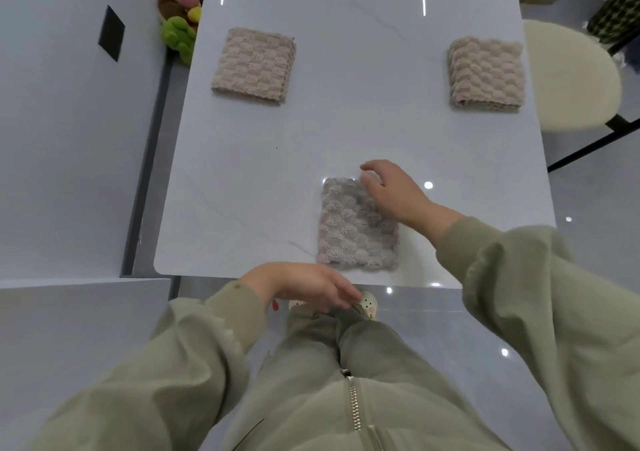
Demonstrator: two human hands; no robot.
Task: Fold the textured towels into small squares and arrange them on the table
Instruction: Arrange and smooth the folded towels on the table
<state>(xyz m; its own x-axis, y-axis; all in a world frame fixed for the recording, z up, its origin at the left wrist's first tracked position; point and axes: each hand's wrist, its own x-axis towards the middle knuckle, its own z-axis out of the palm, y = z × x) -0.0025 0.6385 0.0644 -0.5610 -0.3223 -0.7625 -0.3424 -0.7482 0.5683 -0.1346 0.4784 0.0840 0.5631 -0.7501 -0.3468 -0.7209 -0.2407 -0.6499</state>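
Three folded textured towels lie on the white marble table (263,173). One beige towel (254,66) sits at the far left and a second beige towel (486,74) at the far right near the table edge. A grey folded towel (349,235) lies by the near edge. My right hand (391,192) hovers over the grey towel's far right corner with fingers loosely spread, holding nothing. My left hand (304,284) is below the table's near edge, in front of my legs, fingers relaxed and empty.
A round cream stool (571,76) stands to the right of the table. Plush toys (180,10) fill a basket at the far left corner. White cabinet surfaces (69,138) flank the table on the left.
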